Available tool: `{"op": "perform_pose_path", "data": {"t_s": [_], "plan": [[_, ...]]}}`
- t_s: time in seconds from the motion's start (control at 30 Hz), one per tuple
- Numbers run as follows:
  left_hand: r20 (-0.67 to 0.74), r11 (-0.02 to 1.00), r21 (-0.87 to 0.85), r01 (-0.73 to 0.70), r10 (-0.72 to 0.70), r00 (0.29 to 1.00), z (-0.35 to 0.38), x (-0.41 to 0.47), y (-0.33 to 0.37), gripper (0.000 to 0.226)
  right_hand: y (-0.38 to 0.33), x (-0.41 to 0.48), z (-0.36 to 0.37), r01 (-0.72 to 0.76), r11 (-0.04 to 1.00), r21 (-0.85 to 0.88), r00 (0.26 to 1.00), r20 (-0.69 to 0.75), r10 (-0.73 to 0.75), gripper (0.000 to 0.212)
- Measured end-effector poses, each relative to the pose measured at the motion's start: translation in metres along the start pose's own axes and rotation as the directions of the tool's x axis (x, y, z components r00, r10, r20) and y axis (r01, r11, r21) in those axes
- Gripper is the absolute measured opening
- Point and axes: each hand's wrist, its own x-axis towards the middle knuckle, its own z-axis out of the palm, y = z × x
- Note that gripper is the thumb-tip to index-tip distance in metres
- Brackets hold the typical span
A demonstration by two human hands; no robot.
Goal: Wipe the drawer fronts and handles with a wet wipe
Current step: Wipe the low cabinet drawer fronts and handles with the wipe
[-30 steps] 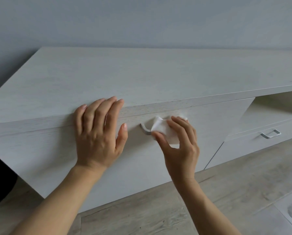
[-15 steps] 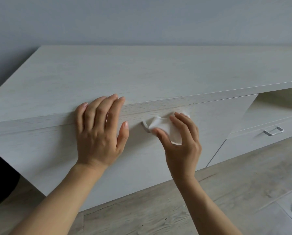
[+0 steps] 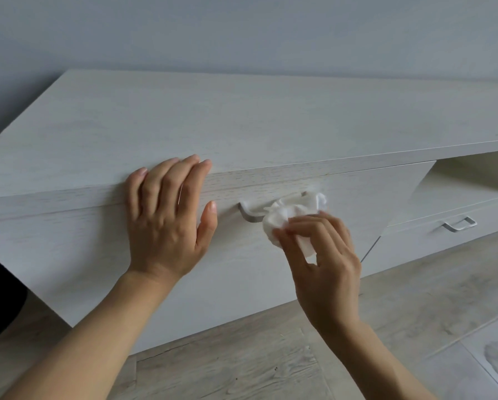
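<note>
A pale wood drawer front (image 3: 83, 255) fills the middle of the view. Its metal handle (image 3: 249, 213) shows only at the left end. A crumpled white wet wipe (image 3: 292, 213) covers the rest of the handle. My right hand (image 3: 325, 261) pinches the wipe from below and holds it against the handle. My left hand (image 3: 166, 217) lies flat with straight fingers on the drawer front and the cabinet's top edge, just left of the handle.
The cabinet top (image 3: 242, 116) stretches back to a grey wall. Further right sits a lower drawer (image 3: 415, 241) with its own metal handle (image 3: 458, 224), under an open shelf (image 3: 478, 174). Wood-look floor (image 3: 242, 365) runs below.
My right hand has slid the wipe to the right along the handle, uncovering the handle's left end. The left hand has stayed put.
</note>
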Motion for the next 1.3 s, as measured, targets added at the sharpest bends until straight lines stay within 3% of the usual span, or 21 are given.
{"op": "perform_pose_path", "data": {"t_s": [0.13, 0.27, 0.37, 0.43, 0.5, 0.53, 0.57, 0.67, 0.77, 0.87, 1.0, 1.07, 1.13, 1.2, 1.3], "plan": [[-0.004, 1.0, 0.008, 0.008, -0.007, 1.0, 0.0, 0.0, 0.001, 0.044, -0.014, 0.026, -0.021, -0.329, 0.937, 0.122, 0.942, 0.105, 0.317, 0.017], [-0.003, 1.0, 0.004, 0.008, -0.008, 1.0, 0.0, 0.001, 0.001, 0.044, -0.021, 0.055, -0.032, -0.496, 0.823, 0.277, 0.868, 0.168, 0.467, 0.019], [-0.005, 1.0, 0.003, 0.006, -0.006, 1.0, -0.001, 0.001, 0.001, 0.044, -0.027, 0.068, -0.032, -0.619, 0.673, 0.405, 0.786, 0.328, 0.525, 0.009], [-0.007, 1.0, 0.003, 0.006, -0.006, 1.0, -0.001, 0.0, 0.002, 0.044, -0.032, 0.074, -0.03, -0.673, 0.522, 0.524, 0.739, 0.452, 0.5, 0.019], [-0.009, 1.0, 0.003, 0.005, -0.005, 1.0, -0.001, 0.001, 0.002, 0.044, -0.031, 0.081, -0.028, -0.682, 0.332, 0.651, 0.712, 0.489, 0.504, 0.029], [-0.01, 1.0, 0.007, 0.002, -0.002, 1.0, -0.001, 0.001, 0.002, 0.044, -0.029, 0.082, -0.026, -0.668, 0.309, 0.677, 0.711, 0.457, 0.535, 0.026], [-0.009, 1.0, 0.009, -0.002, 0.002, 1.0, -0.001, 0.001, 0.002, 0.044, -0.026, 0.083, -0.023, -0.664, 0.373, 0.648, 0.71, 0.39, 0.586, 0.022], [0.0, 1.0, -0.006, 0.001, -0.001, 1.0, -0.001, 0.0, 0.001, 0.043, -0.006, 0.076, -0.008, -0.702, 0.624, 0.342, 0.697, 0.153, 0.7, 0.021], [0.007, 1.0, -0.015, 0.008, -0.008, 1.0, -0.001, -0.001, 0.001, 0.043, 0.005, 0.068, 0.002, -0.745, 0.637, 0.199, 0.66, 0.076, 0.748, 0.019], [0.005, 1.0, -0.012, 0.005, -0.005, 1.0, -0.001, 0.0, 0.0, 0.043, 0.002, 0.062, 0.004, -0.76, 0.604, 0.24, 0.628, 0.036, 0.777, 0.022], [-0.003, 1.0, -0.008, 0.006, -0.006, 1.0, 0.0, 0.0, 0.001, 0.043, -0.002, 0.048, 0.005, -0.664, 0.747, 0.036, 0.746, 0.103, 0.658, 0.048], [-0.006, 1.0, -0.001, 0.006, -0.006, 1.0, 0.0, 0.0, 0.0, 0.043, 0.004, 0.035, 0.012, -0.614, 0.769, -0.179, 0.763, 0.114, 0.636, 0.062], [-0.009, 1.0, 0.0, 0.004, -0.004, 1.0, 0.0, 0.0, 0.001, 0.043, 0.005, 0.027, 0.019, -0.543, 0.764, -0.348, 0.804, 0.048, 0.593, 0.06], [-0.01, 1.0, 0.003, 0.003, -0.003, 1.0, 0.0, 0.0, 0.001, 0.043, 0.004, 0.022, 0.025, -0.457, 0.818, -0.35, 0.874, -0.008, 0.485, 0.054], [-0.009, 1.0, 0.002, 0.007, -0.007, 1.0, 0.0, 0.0, 0.001, 0.043, 0.001, 0.009, 0.035, -0.296, 0.932, -0.208, 0.954, -0.023, 0.298, 0.046]]}}
